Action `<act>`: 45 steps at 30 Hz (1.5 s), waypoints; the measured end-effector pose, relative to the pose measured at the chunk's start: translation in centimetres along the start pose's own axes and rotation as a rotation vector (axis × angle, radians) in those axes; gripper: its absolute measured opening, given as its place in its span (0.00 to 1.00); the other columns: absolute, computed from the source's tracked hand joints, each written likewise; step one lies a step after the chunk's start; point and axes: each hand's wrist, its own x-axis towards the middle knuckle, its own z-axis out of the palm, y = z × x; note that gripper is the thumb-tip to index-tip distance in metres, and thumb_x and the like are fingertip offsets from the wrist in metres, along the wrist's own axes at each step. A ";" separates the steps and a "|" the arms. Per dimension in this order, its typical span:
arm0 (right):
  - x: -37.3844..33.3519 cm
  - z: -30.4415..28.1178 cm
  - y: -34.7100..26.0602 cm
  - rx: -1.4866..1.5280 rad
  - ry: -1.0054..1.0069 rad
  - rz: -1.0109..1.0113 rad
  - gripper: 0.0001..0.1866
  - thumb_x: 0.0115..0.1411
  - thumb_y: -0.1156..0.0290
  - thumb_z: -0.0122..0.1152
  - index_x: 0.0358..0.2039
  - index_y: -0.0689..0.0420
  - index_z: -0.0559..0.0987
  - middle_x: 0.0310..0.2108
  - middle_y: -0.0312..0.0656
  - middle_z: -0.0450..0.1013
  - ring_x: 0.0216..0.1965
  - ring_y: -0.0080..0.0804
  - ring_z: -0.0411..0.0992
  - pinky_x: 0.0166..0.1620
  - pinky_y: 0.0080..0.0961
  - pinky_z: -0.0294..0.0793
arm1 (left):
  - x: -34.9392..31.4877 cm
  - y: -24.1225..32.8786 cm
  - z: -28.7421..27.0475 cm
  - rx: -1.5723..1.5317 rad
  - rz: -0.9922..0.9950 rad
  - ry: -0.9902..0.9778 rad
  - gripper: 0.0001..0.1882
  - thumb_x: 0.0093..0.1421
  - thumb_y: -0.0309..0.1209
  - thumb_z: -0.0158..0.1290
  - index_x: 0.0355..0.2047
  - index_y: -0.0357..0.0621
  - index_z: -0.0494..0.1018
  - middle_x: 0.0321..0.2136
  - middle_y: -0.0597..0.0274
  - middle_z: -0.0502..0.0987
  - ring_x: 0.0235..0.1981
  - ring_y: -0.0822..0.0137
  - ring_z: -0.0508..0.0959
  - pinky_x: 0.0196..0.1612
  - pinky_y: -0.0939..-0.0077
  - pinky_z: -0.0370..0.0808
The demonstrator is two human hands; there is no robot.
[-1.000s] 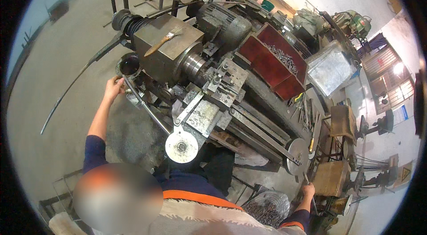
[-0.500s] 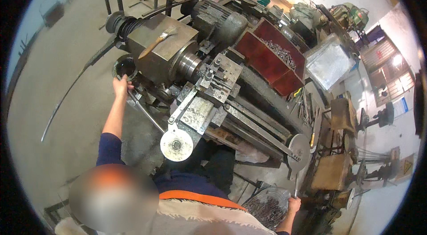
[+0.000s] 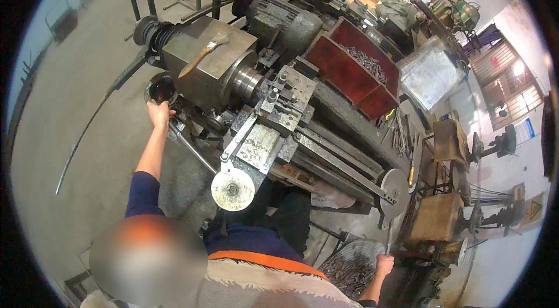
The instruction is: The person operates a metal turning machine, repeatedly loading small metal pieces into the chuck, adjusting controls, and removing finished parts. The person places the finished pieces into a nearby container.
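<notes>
One lever [image 3: 390, 239] sits within my right hand's [image 3: 383, 265] curled fingers; one cup [image 3: 150, 90] adjoins my left hand [image 3: 159, 114], whose hold I cannot tell.

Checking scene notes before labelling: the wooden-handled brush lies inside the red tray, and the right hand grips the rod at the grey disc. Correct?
Wrong on the brush: the head view shows it lying on the grey metal housing. The right hand does grip the rod at the grey disc.
</notes>
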 end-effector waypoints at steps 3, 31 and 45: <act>-0.3 0.0 0.2 -0.001 0.004 0.005 0.21 0.40 0.63 0.52 0.31 0.66 0.75 0.36 0.60 0.73 0.40 0.56 0.72 0.45 0.41 0.70 | -0.2 0.5 0.1 0.006 -0.031 -0.020 0.24 0.49 0.24 0.49 0.46 0.27 0.56 0.28 0.46 0.74 0.13 0.63 0.76 0.16 0.73 0.73; 7.8 1.8 -1.2 -0.051 0.163 -0.254 0.17 0.42 0.60 0.52 0.23 0.64 0.76 0.27 0.59 0.74 0.34 0.58 0.73 0.39 0.47 0.72 | -5.8 -5.6 -18.3 0.047 -0.009 0.221 0.15 0.50 0.28 0.50 0.35 0.34 0.60 0.25 0.52 0.70 0.21 0.65 0.72 0.21 0.70 0.71; 0.3 -0.3 -4.0 0.025 0.025 -0.076 0.21 0.44 0.58 0.52 0.29 0.65 0.77 0.34 0.59 0.73 0.38 0.57 0.72 0.42 0.44 0.71 | -6.9 -4.7 -16.5 -0.153 -0.010 0.250 0.11 0.48 0.20 0.42 0.33 0.32 0.58 0.21 0.50 0.69 0.16 0.59 0.74 0.22 0.67 0.74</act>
